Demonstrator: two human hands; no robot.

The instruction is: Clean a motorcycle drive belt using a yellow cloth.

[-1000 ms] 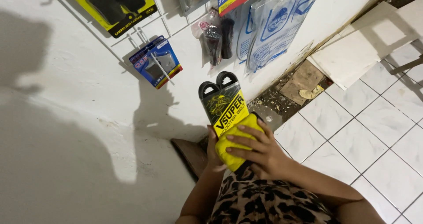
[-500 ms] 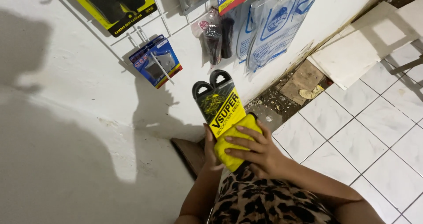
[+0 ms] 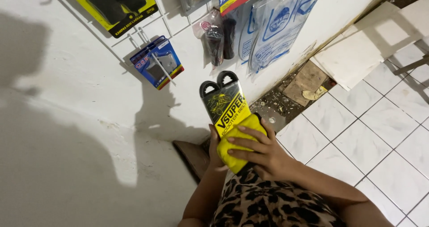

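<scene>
A black rubber drive belt in a black-and-yellow card sleeve [image 3: 222, 102] is held upright in front of a white wall. My left hand [image 3: 213, 150] grips its lower end from the left side and behind. My right hand [image 3: 259, 150] presses a yellow cloth [image 3: 239, 142] flat against the lower part of the sleeve, fingers spread over it. The bottom of the belt is hidden by the cloth and my hands. Below them lies my leopard-print clothing [image 3: 272, 202].
Packaged parts hang on white wire hooks on the wall: a blue pack [image 3: 156, 62], a yellow-and-black pack [image 3: 117, 2], a small bag of black parts [image 3: 218, 35], clear blue-printed bags [image 3: 278, 22]. White floor tiles [image 3: 357, 128] spread right; debris and loose boards [image 3: 308, 80] lie along the wall base.
The belt has shifted slightly left and tilted a little, both hands still on it. My right hand with the cloth stays on the lower sleeve.
</scene>
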